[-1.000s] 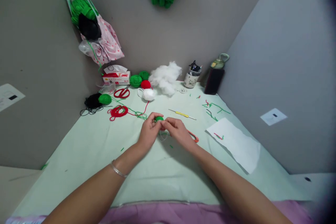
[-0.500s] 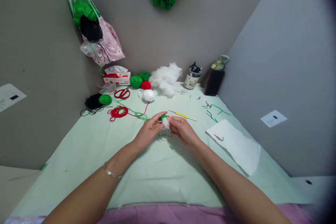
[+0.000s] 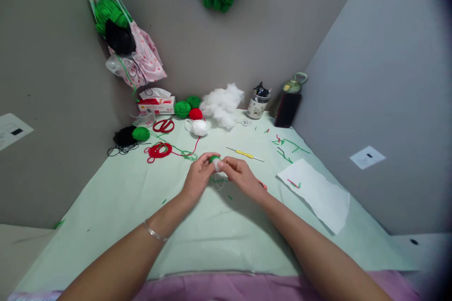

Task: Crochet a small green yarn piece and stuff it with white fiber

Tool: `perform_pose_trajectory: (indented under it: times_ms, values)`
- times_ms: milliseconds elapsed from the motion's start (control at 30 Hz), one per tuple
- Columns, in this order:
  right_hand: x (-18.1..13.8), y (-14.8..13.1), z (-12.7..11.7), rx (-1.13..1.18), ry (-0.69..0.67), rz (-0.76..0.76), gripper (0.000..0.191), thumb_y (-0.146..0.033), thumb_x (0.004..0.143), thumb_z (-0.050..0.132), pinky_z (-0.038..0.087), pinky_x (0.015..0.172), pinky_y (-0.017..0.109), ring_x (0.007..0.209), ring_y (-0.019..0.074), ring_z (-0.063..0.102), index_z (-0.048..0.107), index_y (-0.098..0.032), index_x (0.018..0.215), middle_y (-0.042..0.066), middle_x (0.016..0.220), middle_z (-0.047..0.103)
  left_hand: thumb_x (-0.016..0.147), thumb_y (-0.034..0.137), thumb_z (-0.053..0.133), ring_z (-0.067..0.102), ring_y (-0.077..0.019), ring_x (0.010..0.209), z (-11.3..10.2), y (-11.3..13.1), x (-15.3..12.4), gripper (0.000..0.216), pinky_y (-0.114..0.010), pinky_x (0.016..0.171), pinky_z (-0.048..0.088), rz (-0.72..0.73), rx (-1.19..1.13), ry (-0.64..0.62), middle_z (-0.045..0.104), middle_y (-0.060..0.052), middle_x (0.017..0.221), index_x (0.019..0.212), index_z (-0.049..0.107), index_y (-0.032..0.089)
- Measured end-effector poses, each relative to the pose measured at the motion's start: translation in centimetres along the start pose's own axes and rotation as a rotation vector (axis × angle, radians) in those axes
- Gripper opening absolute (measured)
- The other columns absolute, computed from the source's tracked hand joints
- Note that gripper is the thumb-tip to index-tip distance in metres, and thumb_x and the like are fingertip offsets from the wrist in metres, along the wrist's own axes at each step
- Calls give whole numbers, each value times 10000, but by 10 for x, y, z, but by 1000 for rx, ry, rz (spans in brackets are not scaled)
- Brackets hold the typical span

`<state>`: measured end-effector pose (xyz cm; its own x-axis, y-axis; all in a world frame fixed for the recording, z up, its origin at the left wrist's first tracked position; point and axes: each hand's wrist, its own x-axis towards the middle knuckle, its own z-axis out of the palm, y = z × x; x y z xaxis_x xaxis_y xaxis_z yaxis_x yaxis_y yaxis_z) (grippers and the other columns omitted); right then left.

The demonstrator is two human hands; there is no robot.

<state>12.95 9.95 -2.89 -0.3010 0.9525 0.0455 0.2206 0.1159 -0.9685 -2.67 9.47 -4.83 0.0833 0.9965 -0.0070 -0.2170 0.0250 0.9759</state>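
Between my two hands is a small green crocheted piece with white stuffing at its near side. My left hand is closed around the green piece from the left. The fingertips of my right hand pinch the white stuffing against it. Loose thread hangs below the piece onto the table. Beyond my right hand lies a crochet hook with a yellow handle. A small red-orange item shows partly from under my right wrist; its kind is hidden.
Fluffy white stuffing is heaped at the back, beside green yarn balls and a white ball. Red-handled scissors and a red yarn coil lie left. A phone, a jar and white paper are right.
Both hands have shifted slightly left with the green piece. My right fingers now press the stuffing closer against it. The red-orange item has come into view by my right wrist.
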Motion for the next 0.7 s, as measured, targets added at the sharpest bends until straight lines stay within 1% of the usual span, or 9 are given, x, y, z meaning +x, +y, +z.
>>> perform_pose_trajectory:
  times_ms: [67,133,233,300,367,467,600,700]
  values:
    - [1,2,0,-23,6,0,354,-497,860,606,243,565,272,586,109,327,563,-190,688,-59,604,400,770,246,730,571,-145,709,-1,2,-1,276,-257,727,479,5,23,9,637,25,731,1035,723,169]
    - [3,4,1,-44,37,3,366,-492,858,585,234,557,275,577,111,314,537,-195,651,-58,586,384,781,243,725,584,-151,734,0,2,-3,277,-257,743,482,8,26,6,653,19,750,1048,730,173]
    - [4,5,1,-72,86,0,355,-468,851,568,230,555,276,570,113,306,514,-203,621,-55,572,374,848,342,684,654,-189,890,2,2,-5,319,-297,854,517,1,-10,-29,728,-36,954,1119,721,178]
    - [4,4,0,-90,104,-3,330,-436,849,563,233,557,275,568,115,311,513,-206,617,-51,570,386,866,405,677,672,-210,951,2,2,-5,365,-324,898,528,-11,-34,-57,739,-62,1032,1148,716,176]
    - [4,3,-1,-113,108,-3,309,-410,848,562,240,557,275,568,117,324,516,-208,619,-46,573,406,852,425,703,676,-209,932,1,1,-5,392,-329,889,534,-24,-44,-75,742,-65,1008,1152,715,173]
    - [3,4,-2,-162,102,4,282,-381,837,577,250,557,271,565,121,348,522,-211,620,-40,573,444,823,394,735,663,-182,832,0,-2,-2,385,-305,817,532,-36,-38,-72,727,-42,904,1132,713,167]
    - [-2,3,4,-260,89,10,195,-316,827,596,246,559,269,549,127,370,542,-218,667,-40,568,481,780,283,736,608,-146,709,-1,-6,2,293,-256,687,479,-9,0,-9,676,2,789,1047,704,165]
    - [-9,-2,14,-347,93,-20,180,-299,855,592,231,582,281,555,138,384,532,-226,701,-34,585,500,765,218,697,573,-134,671,0,-7,3,227,-250,660,456,23,20,43,654,17,760,987,697,167]
